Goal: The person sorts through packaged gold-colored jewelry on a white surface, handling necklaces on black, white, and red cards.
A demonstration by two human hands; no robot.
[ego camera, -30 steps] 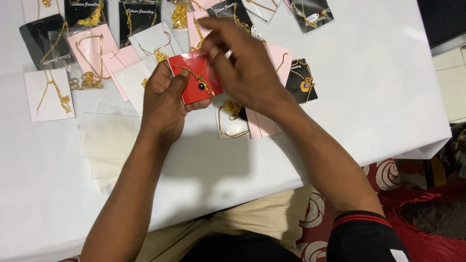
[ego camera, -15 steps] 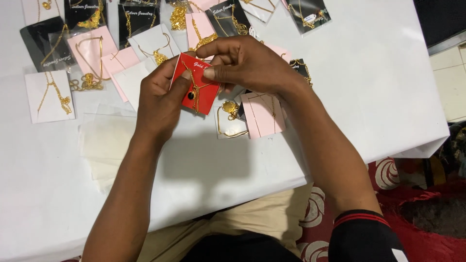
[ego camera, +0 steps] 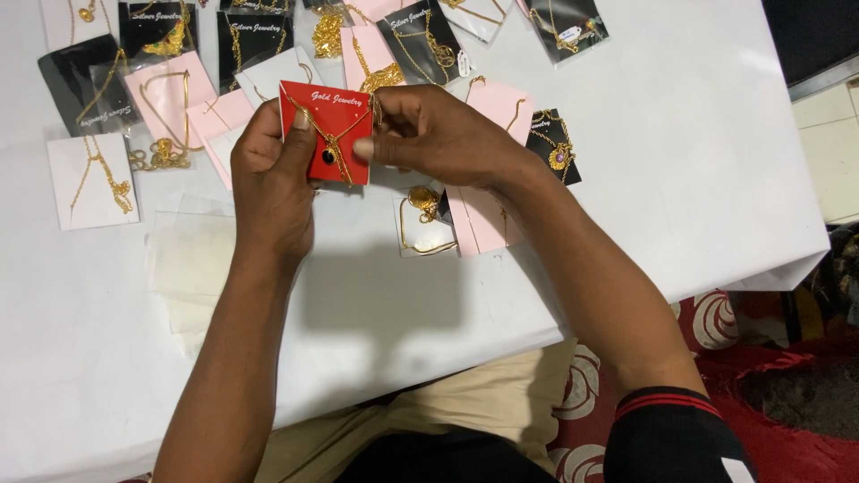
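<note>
From the head camera: both hands are up over the white table (ego camera: 626,179), the left hand (ego camera: 273,179) pinching the red jewellery card (ego camera: 344,112) at its left edge, the right hand (ego camera: 438,134) closed on its right side and the gold chain (ego camera: 333,143). The necklace with its dark pendant already lies across the card, though the chain's end looks not yet settled, and the clear sleeves (ego camera: 192,259) lie unused by the left forearm.

One red card (ego camera: 327,130), one white card (ego camera: 92,182), two hands.

- Red display card (ego camera: 327,125): small, square, white lettering along top edge; held upright and slightly tilted above the surface, pinched at both side edges.
- Gold chain necklace (ego camera: 333,143): mounted across card face in a V, dark oval pendant at the point.
</note>
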